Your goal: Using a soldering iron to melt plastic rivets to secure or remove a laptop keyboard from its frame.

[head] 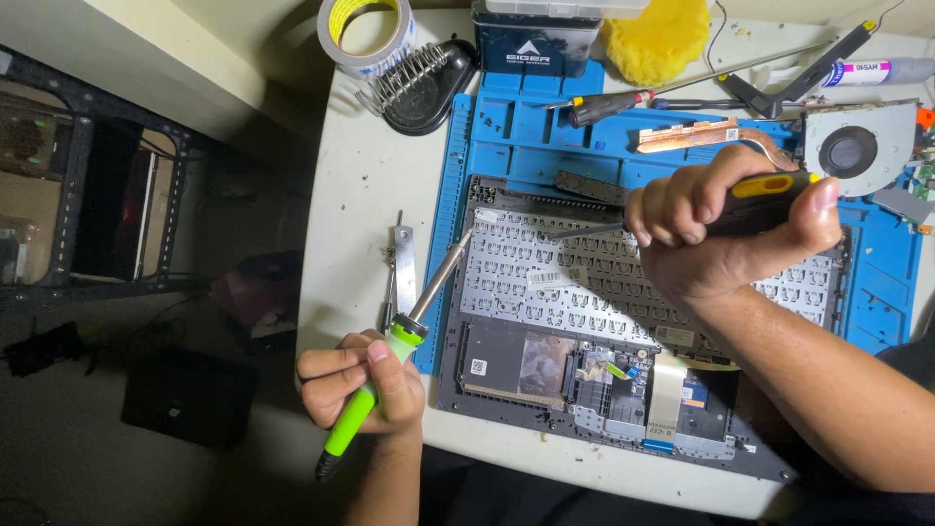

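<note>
**Two hands working tools over an opened grey laptop shell**

At the left, the left hand [362, 385] is closing around the bright green handle of a soldering iron [390, 365], fingers wrapped and thumb pressing on top. The iron is slanting up and to the right, and its thin metal tip is reaching the top left corner of the grey opened laptop shell [623, 370], where the pale back of the keyboard [565, 278] is showing. Just left of the iron's shaft, a pair of flat metal tweezers [403, 263] is lying on the white table [360, 185].

The laptop shell is sitting between the two hands, partly on a blue silicone work mat [506, 136], with the left hand near its lower left corner and the right hand hovering over its upper right part. Along its lower edge, a dark panel, small connectors and a pale flat ribbon cable [665, 390] are lying exposed.

Farther right, the right hand [726, 229] is gripping a black screwdriver with a yellow band [760, 200] in a closed fist, thumb along the handle. Its dark blade is pointing left and appears to be touching the keyboard back near the top edge.

Behind the shell, left to right, a roll of pale tape [367, 34], a black soldering stand with a coiled wire holder [419, 83], a second dark screwdriver [609, 105], a yellow sponge [657, 37], a copper heat pipe [701, 134] and a grey round cooling fan [857, 146] are resting along the table's far side.
</note>
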